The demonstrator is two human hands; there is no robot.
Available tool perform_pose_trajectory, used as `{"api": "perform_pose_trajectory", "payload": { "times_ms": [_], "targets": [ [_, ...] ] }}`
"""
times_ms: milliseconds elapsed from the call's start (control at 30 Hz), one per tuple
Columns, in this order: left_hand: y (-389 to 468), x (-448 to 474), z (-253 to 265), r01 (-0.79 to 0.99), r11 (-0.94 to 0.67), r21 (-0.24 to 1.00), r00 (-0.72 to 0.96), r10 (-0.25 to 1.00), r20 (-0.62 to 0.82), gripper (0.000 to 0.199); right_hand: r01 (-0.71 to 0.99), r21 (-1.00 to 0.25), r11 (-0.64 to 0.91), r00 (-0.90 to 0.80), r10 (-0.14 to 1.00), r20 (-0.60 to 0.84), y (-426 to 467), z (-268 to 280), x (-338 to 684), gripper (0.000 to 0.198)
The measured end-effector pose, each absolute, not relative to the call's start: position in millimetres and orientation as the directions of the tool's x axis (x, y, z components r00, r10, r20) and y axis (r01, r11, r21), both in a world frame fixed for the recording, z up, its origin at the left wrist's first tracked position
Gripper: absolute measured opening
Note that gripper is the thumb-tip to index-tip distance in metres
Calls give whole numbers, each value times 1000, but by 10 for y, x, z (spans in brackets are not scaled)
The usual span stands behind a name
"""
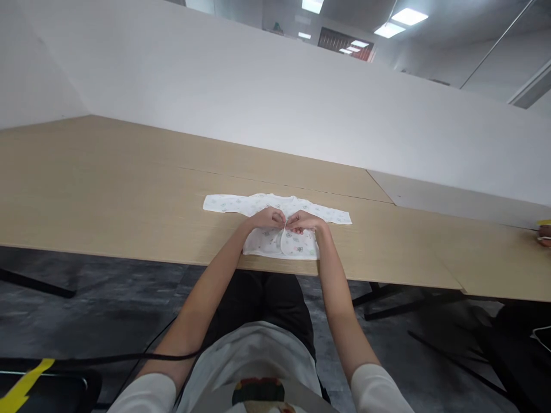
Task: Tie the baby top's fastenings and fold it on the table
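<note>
A small white long-sleeved baby shirt [300,246] with a scattered print lies spread flat, its sleeves stretched out to both sides and its neckline toward the wall. At the middle of its front opening, my left hand [271,217] pinches the fabric edge. Close beside it, my right hand [301,221] pinches the other side of the opening, with the fingertips of both hands nearly meeting. The front edges lift slightly between my fingers. Any fastener there is hidden or too small to make out. Below my hands, the lower front and hem rest on the table.
The light wooden table [129,189] runs wide from left to right, with its front edge close to my lap. A white partition [241,97] rises behind it. At the far right edge part of another person's hand [544,232] shows. A black cable [120,358] crosses my left arm.
</note>
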State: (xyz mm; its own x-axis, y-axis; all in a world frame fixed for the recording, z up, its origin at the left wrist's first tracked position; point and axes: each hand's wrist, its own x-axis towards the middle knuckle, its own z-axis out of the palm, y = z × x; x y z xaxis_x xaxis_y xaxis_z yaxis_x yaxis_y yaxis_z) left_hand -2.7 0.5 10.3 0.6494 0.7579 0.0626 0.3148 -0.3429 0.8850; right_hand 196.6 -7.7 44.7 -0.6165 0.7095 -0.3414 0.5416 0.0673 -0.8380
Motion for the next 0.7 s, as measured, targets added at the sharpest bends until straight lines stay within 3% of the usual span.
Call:
{"api": "perform_pose_trajectory", "payload": {
  "times_ms": [267,433,700],
  "targets": [
    [34,-26,96,338,-421,842,692,717,82,32,556,-827,85,-623,702,-347,-48,378,1936,15],
    [62,-18,50,396,-509,764,665,733,144,24,571,-815,101,-624,698,-351,-21,345,1945,15],
    [61,-42,40,400,-455,796,630,767,122,18,569,-816,98,-636,682,-361,9,349,1970,17]
  ]
}}
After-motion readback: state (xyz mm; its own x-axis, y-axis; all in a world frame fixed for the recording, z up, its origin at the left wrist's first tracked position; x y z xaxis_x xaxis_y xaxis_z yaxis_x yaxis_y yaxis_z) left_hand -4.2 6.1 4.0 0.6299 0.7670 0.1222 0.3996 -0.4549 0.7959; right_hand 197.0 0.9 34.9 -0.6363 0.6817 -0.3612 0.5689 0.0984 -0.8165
